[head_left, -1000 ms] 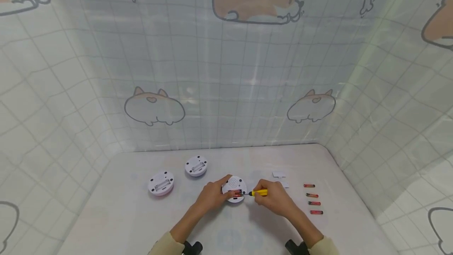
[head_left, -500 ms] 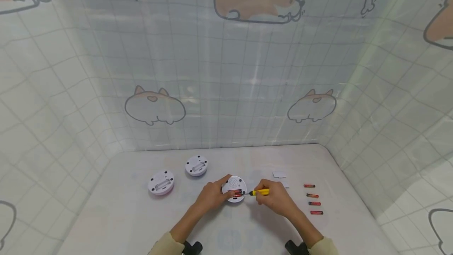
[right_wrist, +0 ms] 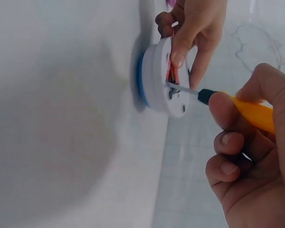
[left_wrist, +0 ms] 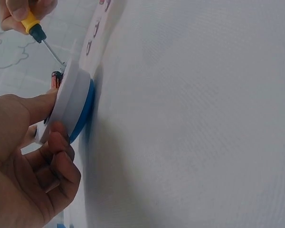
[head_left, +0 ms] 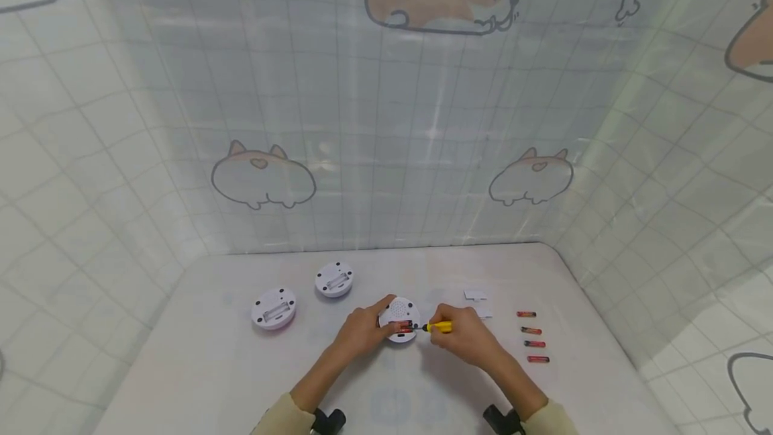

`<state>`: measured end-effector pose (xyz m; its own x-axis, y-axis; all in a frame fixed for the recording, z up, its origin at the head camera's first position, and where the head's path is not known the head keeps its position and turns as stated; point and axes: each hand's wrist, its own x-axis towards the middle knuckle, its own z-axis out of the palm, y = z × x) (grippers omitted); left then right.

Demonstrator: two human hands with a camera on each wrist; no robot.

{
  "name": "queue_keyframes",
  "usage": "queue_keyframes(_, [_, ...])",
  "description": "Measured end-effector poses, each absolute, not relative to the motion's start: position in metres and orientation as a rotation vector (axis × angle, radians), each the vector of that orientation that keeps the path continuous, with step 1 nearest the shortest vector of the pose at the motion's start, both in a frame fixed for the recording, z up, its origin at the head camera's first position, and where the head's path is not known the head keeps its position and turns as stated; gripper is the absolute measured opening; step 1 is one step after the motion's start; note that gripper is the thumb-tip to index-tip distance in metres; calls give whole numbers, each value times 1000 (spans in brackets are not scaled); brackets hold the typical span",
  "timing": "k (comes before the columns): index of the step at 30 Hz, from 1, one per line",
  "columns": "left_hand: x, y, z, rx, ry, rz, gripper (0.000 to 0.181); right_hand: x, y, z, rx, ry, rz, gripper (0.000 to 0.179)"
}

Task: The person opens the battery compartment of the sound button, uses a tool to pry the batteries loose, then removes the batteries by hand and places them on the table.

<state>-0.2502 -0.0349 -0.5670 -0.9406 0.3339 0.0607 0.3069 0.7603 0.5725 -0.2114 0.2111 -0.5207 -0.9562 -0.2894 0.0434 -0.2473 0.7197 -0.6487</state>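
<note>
My left hand (head_left: 362,332) grips a round white device (head_left: 400,309) with a speaker grille, its underside turned up. A blue base (right_wrist: 142,80) shows on its table side. The thumb lies over red-and-black batteries (head_left: 406,329) in the device's open compartment. My right hand (head_left: 468,334) pinches a yellow-handled screwdriver (head_left: 443,327), dark at the collar. In the right wrist view its metal shaft (right_wrist: 184,89) reaches to the compartment's edge, the tip right by the batteries' end.
Two similar round devices (head_left: 274,308) (head_left: 334,279) with battery compartments uncovered sit to the left. White covers (head_left: 476,295) lie behind my right hand. Several loose red batteries (head_left: 533,344) form a column at the right. A patterned sheet (head_left: 386,119) walls the table's back and sides.
The screwdriver and right hand have shifted slightly left toward the device. The head view has tilted a little. My left hand keeps its hold.
</note>
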Motion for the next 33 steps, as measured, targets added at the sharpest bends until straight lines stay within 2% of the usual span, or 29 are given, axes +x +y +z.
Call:
queue_keyframes(9, [-251, -34, -569, 596, 2916, 932, 65, -207, 198, -517, -662, 2969, -786, 13])
queue_keyframes(17, [-255, -34, -568, 546, 2899, 897, 64, -217, 217, -528, -458, 2782, -1219, 6])
queue_keyframes(24, [-260, -34, -564, 544, 2902, 830, 66, -225, 235, -539, -400, 2604, -1459, 20])
queue_keyframes(33, [-258, -33, -564, 499, 2883, 848, 66, -226, 243, -545, -354, 2406, -1647, 26])
